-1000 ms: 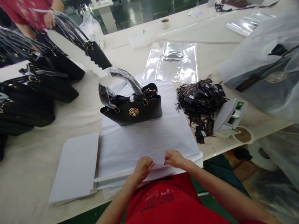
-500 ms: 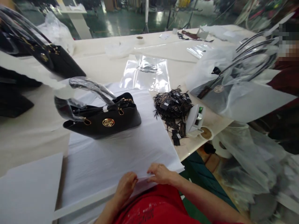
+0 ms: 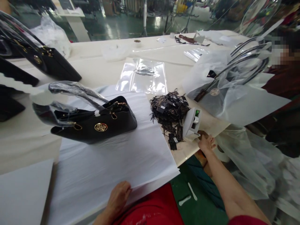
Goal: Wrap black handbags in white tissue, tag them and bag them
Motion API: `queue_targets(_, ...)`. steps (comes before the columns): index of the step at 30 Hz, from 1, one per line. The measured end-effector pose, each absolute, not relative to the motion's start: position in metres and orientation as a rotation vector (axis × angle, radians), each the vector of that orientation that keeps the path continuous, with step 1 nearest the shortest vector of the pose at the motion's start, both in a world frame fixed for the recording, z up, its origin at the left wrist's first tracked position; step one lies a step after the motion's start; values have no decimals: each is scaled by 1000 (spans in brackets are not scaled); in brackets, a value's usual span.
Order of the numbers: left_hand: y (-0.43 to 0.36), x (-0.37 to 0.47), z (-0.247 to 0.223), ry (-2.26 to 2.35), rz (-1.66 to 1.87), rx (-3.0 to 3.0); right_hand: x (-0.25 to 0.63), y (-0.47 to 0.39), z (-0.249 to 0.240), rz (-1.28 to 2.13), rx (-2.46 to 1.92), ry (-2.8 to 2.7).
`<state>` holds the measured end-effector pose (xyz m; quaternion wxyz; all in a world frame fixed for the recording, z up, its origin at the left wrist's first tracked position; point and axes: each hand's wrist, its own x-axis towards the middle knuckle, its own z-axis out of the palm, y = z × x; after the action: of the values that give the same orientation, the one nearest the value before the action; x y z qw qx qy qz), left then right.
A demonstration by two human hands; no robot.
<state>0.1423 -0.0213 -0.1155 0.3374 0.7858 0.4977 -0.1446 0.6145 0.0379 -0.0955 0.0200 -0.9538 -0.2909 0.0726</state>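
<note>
A black handbag (image 3: 93, 128) with a round gold emblem and plastic-wrapped handles lies on white tissue paper (image 3: 112, 162). At the front edge of the paper, my left hand (image 3: 120, 192) is closed, its fingers pinched on the paper. My right hand (image 3: 206, 143) reaches out to the table's right edge, beside the white box (image 3: 191, 123), over the roll of tape. Its fingers look curled around the roll, which they mostly cover. A pile of black tags (image 3: 170, 107) lies left of the box.
Clear plastic bags (image 3: 144, 76) lie behind the paper. More black handbags (image 3: 56, 64) stand at the left. A wrapped bag (image 3: 214, 92) and a person in dark red (image 3: 281, 81) are at the right. White sheets (image 3: 23, 190) lie at the front left.
My right hand has left the paper's front edge and moved right and forward to the tape roll by the box. My left hand stays at the paper's edge. The view has shifted slightly.
</note>
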Motion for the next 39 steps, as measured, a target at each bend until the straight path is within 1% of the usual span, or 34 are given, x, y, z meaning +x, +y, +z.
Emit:
queue_targets(2,-21,142,-114,1306,-343,2050,621,39,-97,216,-2932,-888)
queue_targets(4,-21,144,-111,1321,-304,2059,622,34,-94,114,-2826,-839)
queue_targets(6,-20,146,-108,1330,-281,2063,614,25,-88,9,-2654,-812)
queue_targets(8,-20,147,-106,1341,-277,2048,593,13,-84,-17,-2431,-831)
queue_targets(9,-20,148,-105,1351,-277,2035,575,6,-82,24,-2337,-881)
queue_targets(11,-20,148,-105,1372,-276,2012,527,-6,-79,209,-2192,-1081)
queue_targets(14,-21,148,-103,1397,-266,1998,440,-21,-77,666,-2008,-1606)
queue_targets(16,-22,148,-101,1408,-252,1999,391,-25,-77,865,-1818,-1975)
queue_targets(19,-25,148,-99,1424,-235,1999,349,-26,-78,966,-1564,-2380)
queue_targets(22,-27,148,-99,1430,-226,1983,338,-23,-80,1082,-1573,-2584)
queue_targets(24,-29,147,-98,1424,-219,1969,338,-21,-82,1181,-1647,-2591)
queue_targets(27,-32,145,-95,1407,-204,1951,337,-18,-84,1310,-1775,-2451)
queue_targets(31,-31,144,-90,1405,-193,1928,335,-14,-89,1387,-1885,-2329)
queue_targets(35,-27,146,-92,1426,-208,1906,338,-8,-97,1558,-1891,-2115)
queue_targets(39,-22,148,-94,1416,-233,1912,343,-6,-101,1647,-1752,-2011)
